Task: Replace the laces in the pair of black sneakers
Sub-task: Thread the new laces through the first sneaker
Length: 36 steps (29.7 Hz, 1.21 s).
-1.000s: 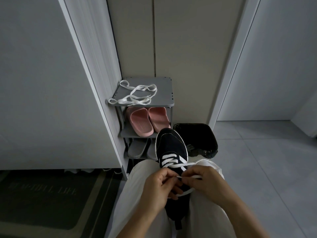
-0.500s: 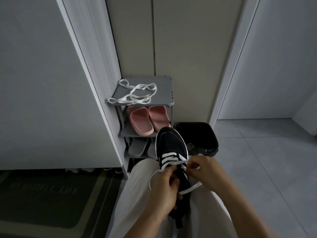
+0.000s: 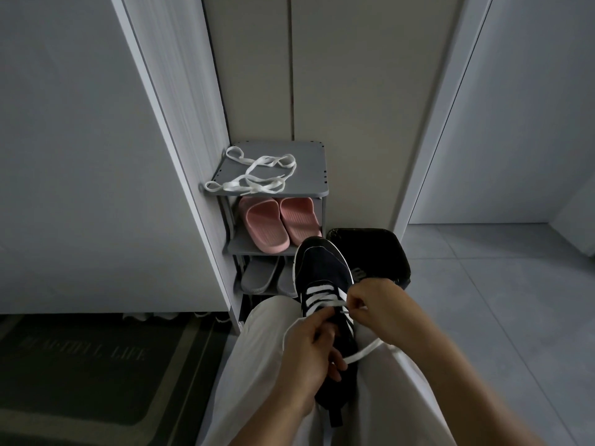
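Sneaker [image 3: 322, 272], black with a white-edged sole, lies toe-away on the person's lap between thighs in light trousers, its lower eyelets crossed by a white lace [image 3: 322, 292]. Hands sit close together over the tongue: the left hand [image 3: 307, 352] curls its fingers round one run of the lace, which loops out over the left thigh and trails across to the right one, while the right hand [image 3: 381, 312] pinches the lace just beside the upper eyelets. Beyond the toe stands a grey shoe rack [image 3: 310, 170] with spare laces [image 3: 254, 177] on its top shelf and pink slippers [image 3: 280, 225] below, a black bin [image 3: 381, 249] just beside it.
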{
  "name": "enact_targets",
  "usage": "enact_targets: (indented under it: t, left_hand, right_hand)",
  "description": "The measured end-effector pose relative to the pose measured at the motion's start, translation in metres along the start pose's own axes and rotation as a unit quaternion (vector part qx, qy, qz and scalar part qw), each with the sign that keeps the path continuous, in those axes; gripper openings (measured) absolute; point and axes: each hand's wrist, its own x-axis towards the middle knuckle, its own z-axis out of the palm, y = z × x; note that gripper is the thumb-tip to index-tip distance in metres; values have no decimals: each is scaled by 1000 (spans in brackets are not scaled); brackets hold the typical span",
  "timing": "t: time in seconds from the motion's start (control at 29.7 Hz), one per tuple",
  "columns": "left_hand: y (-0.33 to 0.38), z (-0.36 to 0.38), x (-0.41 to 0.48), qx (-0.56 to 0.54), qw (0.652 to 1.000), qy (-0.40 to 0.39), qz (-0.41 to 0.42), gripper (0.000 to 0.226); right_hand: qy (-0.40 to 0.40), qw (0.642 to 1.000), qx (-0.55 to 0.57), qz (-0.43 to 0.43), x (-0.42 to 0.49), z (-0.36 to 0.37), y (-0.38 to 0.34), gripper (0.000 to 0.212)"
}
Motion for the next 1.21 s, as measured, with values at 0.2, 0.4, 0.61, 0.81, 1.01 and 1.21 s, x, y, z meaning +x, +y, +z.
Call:
enact_targets:
  t: [0.2, 0.4, 0.61, 0.81, 1.01, 1.21]
  left_hand:
    - [1, -10, 11, 151, 987, -24, 47, 25]
    - [4, -13, 20, 290, 953, 4, 89, 16]
    - [2, -87, -17, 292, 942, 112, 125, 18]
    - [-33, -187, -4, 398, 881, 239, -94, 7]
    - [-25, -138, 10, 472, 842, 253, 59, 40]
    - [0, -46, 23, 449, 832, 76, 316, 26]
  right_hand:
    - [-33, 999, -1, -14, 8, 1, -9, 5]
    - [-32, 994, 97, 24, -1, 1, 4, 8]
    - [107, 993, -31, 29, -22, 4, 27, 14]
    - [352, 933, -70, 35, -36, 34, 36, 22]
    - [348, 935, -29, 68, -35, 47, 44, 22]
    - [258, 962, 84, 29, -39, 51, 43, 29]
